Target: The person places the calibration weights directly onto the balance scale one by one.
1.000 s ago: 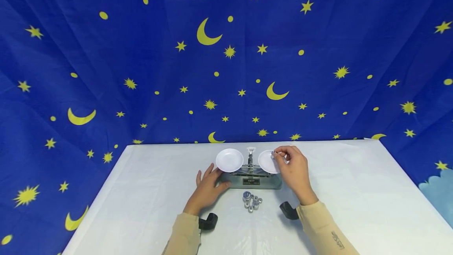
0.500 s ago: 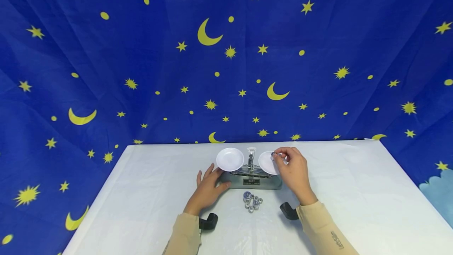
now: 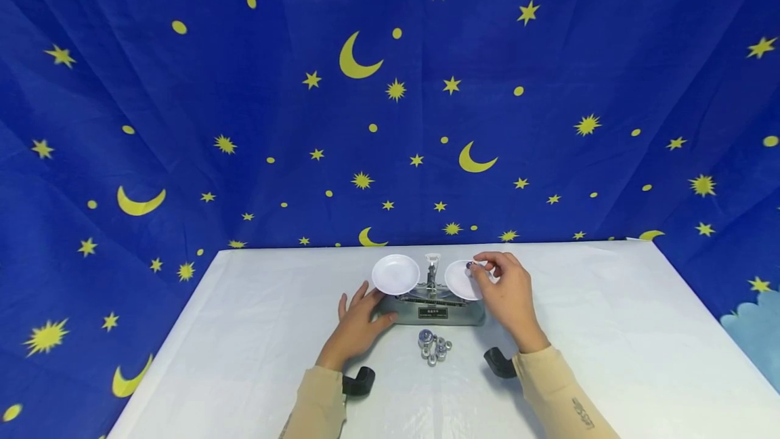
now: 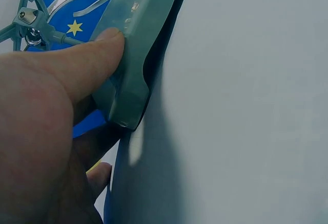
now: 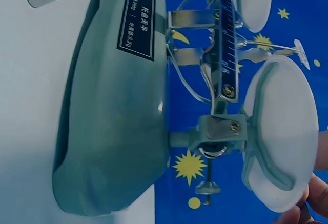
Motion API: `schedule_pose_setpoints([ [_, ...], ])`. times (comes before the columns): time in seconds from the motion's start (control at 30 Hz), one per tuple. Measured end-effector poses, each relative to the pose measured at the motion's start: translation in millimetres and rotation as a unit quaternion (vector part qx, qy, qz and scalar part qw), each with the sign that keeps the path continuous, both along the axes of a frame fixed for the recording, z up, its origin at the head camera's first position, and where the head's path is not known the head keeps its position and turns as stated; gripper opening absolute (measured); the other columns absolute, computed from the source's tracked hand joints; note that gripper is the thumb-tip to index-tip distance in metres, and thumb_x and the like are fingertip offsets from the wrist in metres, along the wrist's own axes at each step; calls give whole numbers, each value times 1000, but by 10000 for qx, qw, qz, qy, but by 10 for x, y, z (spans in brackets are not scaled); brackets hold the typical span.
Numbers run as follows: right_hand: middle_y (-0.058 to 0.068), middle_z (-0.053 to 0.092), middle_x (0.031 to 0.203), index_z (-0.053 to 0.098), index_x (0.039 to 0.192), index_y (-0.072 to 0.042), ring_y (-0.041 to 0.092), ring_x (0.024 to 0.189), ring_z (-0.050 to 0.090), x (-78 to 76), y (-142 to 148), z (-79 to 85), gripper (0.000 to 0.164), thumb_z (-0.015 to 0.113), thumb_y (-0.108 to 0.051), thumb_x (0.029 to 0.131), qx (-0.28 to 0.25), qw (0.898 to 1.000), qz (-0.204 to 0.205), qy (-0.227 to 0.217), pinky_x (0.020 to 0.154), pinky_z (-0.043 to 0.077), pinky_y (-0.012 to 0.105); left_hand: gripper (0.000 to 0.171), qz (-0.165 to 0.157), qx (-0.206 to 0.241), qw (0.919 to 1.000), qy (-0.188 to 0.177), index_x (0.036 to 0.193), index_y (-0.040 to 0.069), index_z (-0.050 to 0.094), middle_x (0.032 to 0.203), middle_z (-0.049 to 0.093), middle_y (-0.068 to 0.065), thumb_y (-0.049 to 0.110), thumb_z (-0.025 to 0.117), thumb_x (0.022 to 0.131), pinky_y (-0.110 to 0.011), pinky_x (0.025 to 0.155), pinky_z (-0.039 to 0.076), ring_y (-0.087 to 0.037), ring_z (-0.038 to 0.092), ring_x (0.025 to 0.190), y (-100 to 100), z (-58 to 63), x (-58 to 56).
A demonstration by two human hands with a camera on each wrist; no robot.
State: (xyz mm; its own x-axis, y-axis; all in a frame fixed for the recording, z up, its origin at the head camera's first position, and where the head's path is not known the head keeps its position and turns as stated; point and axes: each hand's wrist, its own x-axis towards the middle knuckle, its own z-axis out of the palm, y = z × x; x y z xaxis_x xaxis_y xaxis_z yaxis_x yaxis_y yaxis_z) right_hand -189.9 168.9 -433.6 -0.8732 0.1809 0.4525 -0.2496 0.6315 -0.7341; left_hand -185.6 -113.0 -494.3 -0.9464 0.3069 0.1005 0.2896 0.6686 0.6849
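Right hand (image 3: 512, 293) raises its forefinger slightly; weight (image 3: 470, 265) at its tip, pinch unclear;
left hand (image 3: 355, 330) grips balance base (image 3: 411, 314), likely steadying it.

The left grip (image 3: 355, 329) spreads its fingers, while the right grip (image 3: 510, 295) holds thumb and index close together.

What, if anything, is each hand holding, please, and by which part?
Left hand: green oblong balance base, by its left end. Right hand: small silvery metal weight, exact part unclear.

Blue star-and-moon backdrop (image 3: 426, 114) behind white table (image 3: 609, 330)
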Motion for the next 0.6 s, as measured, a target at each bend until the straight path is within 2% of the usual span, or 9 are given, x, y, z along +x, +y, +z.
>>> schedule_pose_setpoints([
  [0.23, 7, 58, 80, 75, 101, -2, 20, 73, 48, 57, 11, 95, 15, 74, -6, 87, -118, 9998, 96, 124, 64, 35, 26, 64, -4, -4, 10000, 5, 148, 5, 49, 152, 48, -12, 40, 65, 96, -68, 115, -5, -41, 21, 150, 0, -17, -11],
  [0.6, 4, 57, 81, 74, 102, -2, 18, 74, 49, 183, -55, 202, 16, 76, -7, 87, -491, 9981, 380, 6, 62, 38, 18, 63, -22, 52, 10000, -13, 147, 4, 50, 151, 49, -12, 38, 65, 96, -68, 115, -5, -41, 21, 150, -8, -4, -9],
])
